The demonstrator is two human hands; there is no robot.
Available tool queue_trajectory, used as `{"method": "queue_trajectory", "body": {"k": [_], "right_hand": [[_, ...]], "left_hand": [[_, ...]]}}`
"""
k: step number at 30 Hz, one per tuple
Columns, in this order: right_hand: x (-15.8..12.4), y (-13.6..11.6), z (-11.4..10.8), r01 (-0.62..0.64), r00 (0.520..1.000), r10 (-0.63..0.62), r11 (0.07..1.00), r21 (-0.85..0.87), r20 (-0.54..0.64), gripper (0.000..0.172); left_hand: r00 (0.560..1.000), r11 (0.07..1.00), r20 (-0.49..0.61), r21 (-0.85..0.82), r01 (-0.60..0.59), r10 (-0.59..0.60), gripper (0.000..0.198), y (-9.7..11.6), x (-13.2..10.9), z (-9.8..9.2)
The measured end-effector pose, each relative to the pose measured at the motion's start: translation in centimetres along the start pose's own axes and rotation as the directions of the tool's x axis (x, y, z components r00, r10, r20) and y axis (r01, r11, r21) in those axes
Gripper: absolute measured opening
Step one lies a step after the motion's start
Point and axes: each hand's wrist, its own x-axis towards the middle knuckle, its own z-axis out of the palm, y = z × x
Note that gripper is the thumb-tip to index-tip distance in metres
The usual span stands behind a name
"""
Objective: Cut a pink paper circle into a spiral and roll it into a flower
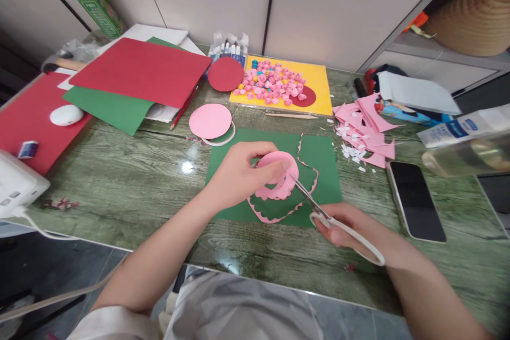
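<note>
The pink circle [274, 172] is held up just over the green sheet [322, 159], near the middle of the table [131, 180]. A wavy pink strip [274, 218] curls off it and lies on the green sheet, joined to the circle. The step in hand looks like cutting the circle round and round into one long wavy strip. I think it is partly done, as a good piece of the circle in the middle is not cut.

The scissors [306, 196] point up and to the left, with their tip at the circle's right edge. I cannot tell how far the blades are open. To go on, the cut would need small wavy snips, and the paper would need a little turn each time so the strip does not tear off.

The left hand [239, 175] comes in from the lower left. Its wrist is bent and its fingers are closed on the left side of the circle. The right hand [345, 228] is low on the right, closed round the white handles, with its arm coming from the bottom right corner.

Further out, a second circle [210, 120] lies flat behind the green sheet. Pink scraps [364, 133] are piled to the right, and a phone [416, 199] lies beside them. At the back, small paper roses [271, 85] sit on a yellow sheet [316, 85].
</note>
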Motion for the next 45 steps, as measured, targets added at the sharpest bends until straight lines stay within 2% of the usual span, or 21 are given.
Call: {"method": "queue_trajectory", "body": {"k": [3,11,18,35,45], "right_hand": [[0.0,0.1,-0.1,0.044,0.999,-0.043,0.998,0.046,-0.019,0.051],[0.7,-1.1,0.1,0.153,0.988,-0.152,0.988,0.033,-0.039,0.051],[1.2,0.5,0.1,0.229,0.971,-0.237,0.963,0.143,0.041,0.049],[1.4,0.4,0.6,0.240,0.970,-0.234,0.964,0.115,-0.068,0.048],[1.3,-0.2,0.9,0.242,0.968,-0.235,0.967,0.074,-0.091,0.048]], "left_hand": [[1.000,1.000,0.013,0.001,-0.025,0.025,0.019,-0.1,0.1,0.2],[0.998,0.999,0.056,0.022,-0.035,0.034,0.023,0.0,0.1,0.8],[0.998,0.997,0.038,0.055,-0.046,0.044,0.030,-0.2,0.1,1.2],[0.998,0.998,0.052,0.047,-0.037,0.035,0.020,-0.3,0.0,1.4],[0.998,0.999,0.049,0.018,-0.041,0.040,0.025,-0.2,0.1,1.1]]}}
